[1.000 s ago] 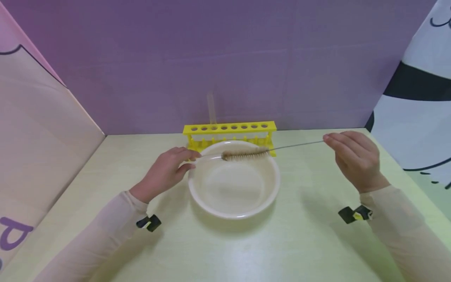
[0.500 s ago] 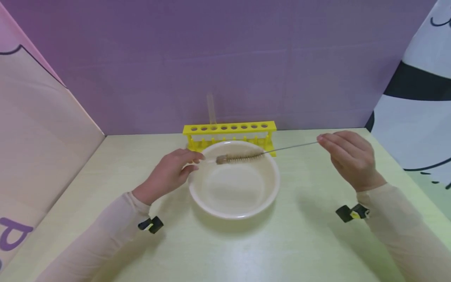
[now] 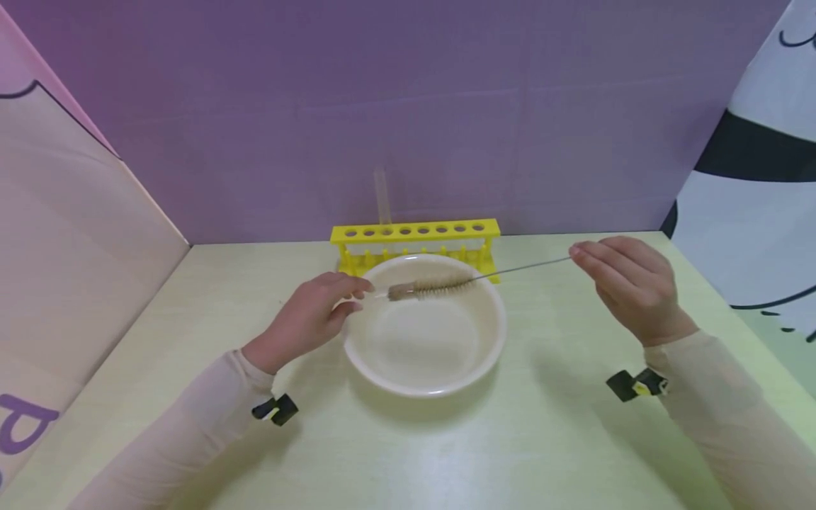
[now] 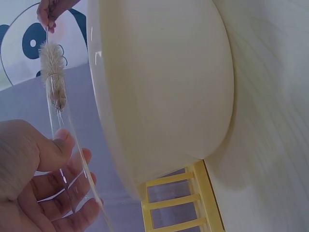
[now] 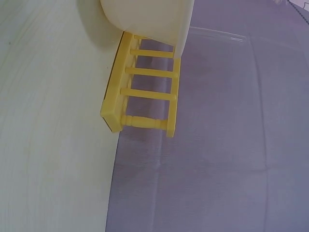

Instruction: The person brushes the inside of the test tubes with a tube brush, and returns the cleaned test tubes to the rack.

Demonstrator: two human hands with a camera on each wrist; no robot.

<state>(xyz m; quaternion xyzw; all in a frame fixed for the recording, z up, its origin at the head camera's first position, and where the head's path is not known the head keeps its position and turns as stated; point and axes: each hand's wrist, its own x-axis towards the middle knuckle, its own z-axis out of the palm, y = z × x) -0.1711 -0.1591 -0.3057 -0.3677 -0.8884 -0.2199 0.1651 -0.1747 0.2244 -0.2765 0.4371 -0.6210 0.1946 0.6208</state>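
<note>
My left hand (image 3: 309, 315) holds a clear glass test tube (image 4: 67, 123) between thumb and fingers, over the left rim of a cream basin (image 3: 423, 343). A test tube brush (image 3: 444, 285) with pale bristles has its tip inside the tube's mouth; the rest of the bristles stand outside. To the right, my right hand (image 3: 637, 287) pinches the far end of the brush's thin wire handle. Tube and brush lie nearly in line above the basin. The right wrist view does not show the right hand, only a bit of the wire at its top corner.
Behind the basin stands a yellow test tube rack (image 3: 414, 231), partly hidden by it. Another clear test tube (image 3: 382, 198) sits upright in the rack's left part. A purple backdrop (image 3: 408, 120) rises at the table's (image 3: 440, 453) back edge.
The right hand has moved left with the brush, and the left hand slightly right with the tube. The bristle tip, outside the tube a second ago, is now within its mouth.
</note>
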